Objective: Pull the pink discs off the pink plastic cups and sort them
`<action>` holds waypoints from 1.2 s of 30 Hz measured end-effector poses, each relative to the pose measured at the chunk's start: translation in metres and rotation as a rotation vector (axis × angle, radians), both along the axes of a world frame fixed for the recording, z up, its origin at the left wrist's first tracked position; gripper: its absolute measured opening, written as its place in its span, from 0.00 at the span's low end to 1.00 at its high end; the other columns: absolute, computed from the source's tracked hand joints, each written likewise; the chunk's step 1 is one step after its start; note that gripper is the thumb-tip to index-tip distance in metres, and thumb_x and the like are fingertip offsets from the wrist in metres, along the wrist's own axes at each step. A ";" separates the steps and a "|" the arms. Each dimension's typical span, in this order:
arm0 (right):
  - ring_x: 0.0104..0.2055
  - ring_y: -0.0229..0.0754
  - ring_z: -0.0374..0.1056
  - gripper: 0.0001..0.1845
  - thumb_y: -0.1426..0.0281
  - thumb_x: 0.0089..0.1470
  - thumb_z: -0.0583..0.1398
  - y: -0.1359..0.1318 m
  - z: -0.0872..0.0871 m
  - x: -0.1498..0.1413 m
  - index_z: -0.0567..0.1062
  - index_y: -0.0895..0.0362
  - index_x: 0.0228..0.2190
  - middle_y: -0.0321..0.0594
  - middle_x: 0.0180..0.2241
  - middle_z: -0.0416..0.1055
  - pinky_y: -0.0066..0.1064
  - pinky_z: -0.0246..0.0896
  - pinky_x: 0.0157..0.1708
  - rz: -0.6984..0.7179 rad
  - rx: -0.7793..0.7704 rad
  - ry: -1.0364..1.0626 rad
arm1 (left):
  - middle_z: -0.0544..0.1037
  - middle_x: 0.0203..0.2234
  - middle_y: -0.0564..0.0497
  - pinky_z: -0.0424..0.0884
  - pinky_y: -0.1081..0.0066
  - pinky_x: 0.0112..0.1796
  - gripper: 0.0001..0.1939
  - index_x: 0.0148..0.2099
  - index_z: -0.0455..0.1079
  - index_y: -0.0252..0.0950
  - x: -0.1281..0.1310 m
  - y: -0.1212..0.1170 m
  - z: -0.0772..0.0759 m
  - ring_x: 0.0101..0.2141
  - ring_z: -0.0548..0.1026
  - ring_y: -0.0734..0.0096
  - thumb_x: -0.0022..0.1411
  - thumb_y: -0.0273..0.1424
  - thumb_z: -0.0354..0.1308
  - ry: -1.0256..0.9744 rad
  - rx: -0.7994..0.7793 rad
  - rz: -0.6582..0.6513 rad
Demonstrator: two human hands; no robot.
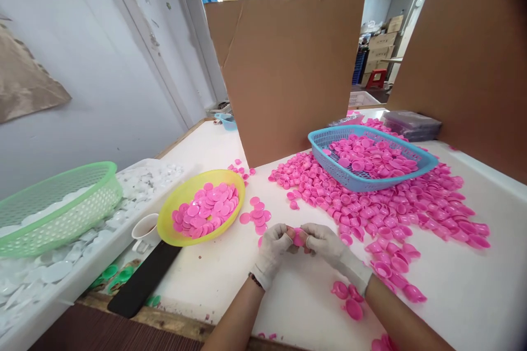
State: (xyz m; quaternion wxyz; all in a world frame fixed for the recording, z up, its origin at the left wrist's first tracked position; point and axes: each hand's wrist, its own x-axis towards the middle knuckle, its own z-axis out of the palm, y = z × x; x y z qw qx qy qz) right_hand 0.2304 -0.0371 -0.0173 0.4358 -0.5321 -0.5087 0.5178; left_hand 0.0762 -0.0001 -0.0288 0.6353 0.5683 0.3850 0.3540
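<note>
My left hand [275,249] and my right hand [325,244], both in whitish gloves with bare fingertips, meet over the white table. Between their fingertips they pinch a small pink plastic piece [298,237], its round face showing; whether it is a disc alone or a disc on a cup is too small to tell. Several loose pink discs [259,214] lie just beyond my left hand. Close to my right wrist are a few small pink toy cups [353,309]. A large pile of pink cups [382,208] spreads out to the right.
A yellow bowl [164,230] of pink discs stands left, beside a white mug [144,230] and a black strip [144,282]. A blue basket [349,180] sits on the pile. Far left, a green basket [94,197] rests among white pieces. A cardboard panel [288,77] stands behind.
</note>
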 end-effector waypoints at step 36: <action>0.35 0.40 0.63 0.13 0.82 0.49 0.51 0.012 -0.021 0.002 0.70 0.56 0.31 0.40 0.31 0.67 0.31 0.56 0.37 -0.018 0.277 -0.840 | 0.70 0.19 0.54 0.66 0.75 0.20 0.13 0.30 0.63 0.35 -0.007 0.005 0.006 0.20 0.72 0.74 0.49 0.38 0.60 0.013 -0.114 0.282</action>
